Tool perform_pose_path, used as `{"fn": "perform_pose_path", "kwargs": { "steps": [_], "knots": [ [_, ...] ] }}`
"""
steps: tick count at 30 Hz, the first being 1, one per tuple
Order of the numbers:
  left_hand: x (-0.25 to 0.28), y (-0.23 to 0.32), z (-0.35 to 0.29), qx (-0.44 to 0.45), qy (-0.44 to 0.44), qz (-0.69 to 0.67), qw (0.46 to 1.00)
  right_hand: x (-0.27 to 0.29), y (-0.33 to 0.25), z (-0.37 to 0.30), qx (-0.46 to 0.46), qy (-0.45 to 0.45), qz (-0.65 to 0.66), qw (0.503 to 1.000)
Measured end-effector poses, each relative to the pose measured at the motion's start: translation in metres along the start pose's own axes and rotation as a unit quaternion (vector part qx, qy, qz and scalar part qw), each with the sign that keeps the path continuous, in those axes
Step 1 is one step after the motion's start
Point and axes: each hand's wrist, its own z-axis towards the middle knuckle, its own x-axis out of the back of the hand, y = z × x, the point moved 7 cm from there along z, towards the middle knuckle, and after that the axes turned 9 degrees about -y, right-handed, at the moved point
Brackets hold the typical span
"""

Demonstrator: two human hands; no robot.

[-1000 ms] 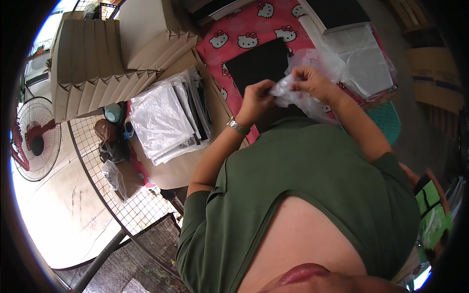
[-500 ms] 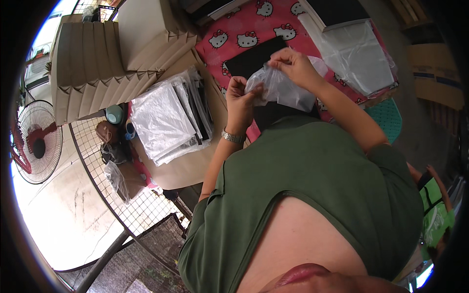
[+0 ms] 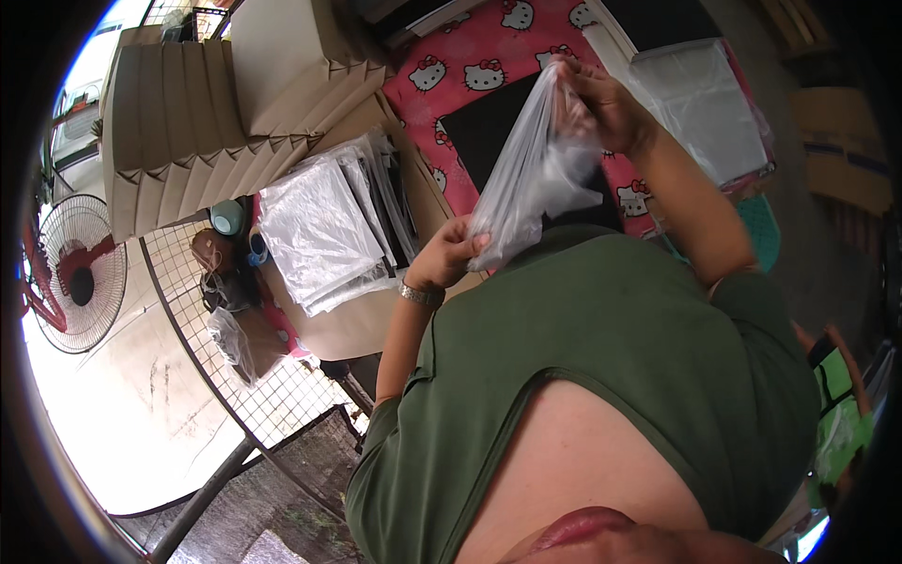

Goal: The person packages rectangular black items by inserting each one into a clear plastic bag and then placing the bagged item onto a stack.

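A clear plastic bag (image 3: 531, 179) is stretched between both my hands above the table. My left hand (image 3: 453, 254), with a metal watch at the wrist, grips the bag's lower end close to my chest. My right hand (image 3: 601, 99) pinches its upper end, raised over the pink cartoon-cat tablecloth (image 3: 479, 66). Under the bag lies a flat black item (image 3: 479, 127) on that cloth.
A stack of clear-bagged black items (image 3: 329, 226) sits in a cardboard box to my left. Folded cardboard boxes (image 3: 197, 113) pile up behind it. More clear bags (image 3: 705, 113) lie at the right. A red fan (image 3: 70, 282) and a wire grid (image 3: 225, 367) stand lower left.
My hands have drawn apart: the right rose and moved away, the left dropped toward my chest, pulling the crumpled bag out long.
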Motion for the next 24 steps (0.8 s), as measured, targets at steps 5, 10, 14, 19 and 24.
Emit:
{"fn": "perform_pose_path", "kwargs": {
  "steps": [5,10,14,19,24],
  "knots": [
    [0.075,0.054,-0.051,-0.35,0.254,-0.351,0.831,-0.015,0.029,-0.013,-0.315,-0.054,-0.36,0.877],
    [0.031,0.005,-0.007,-0.072,-0.103,-0.083,0.989,-0.005,-0.025,0.006,0.092,0.125,-0.047,0.987],
    [0.042,0.038,0.003,-0.098,0.124,-0.06,0.986,0.013,-0.005,0.009,-0.061,0.051,-0.101,0.992],
    [0.089,0.06,-0.005,-0.318,0.049,-0.349,0.88,0.023,0.012,-0.012,-0.268,-0.013,-0.298,0.916],
    [0.067,-0.005,0.027,-0.01,0.004,-0.049,0.999,0.056,-0.04,0.005,0.119,0.082,-0.003,0.989]
  ]
}}
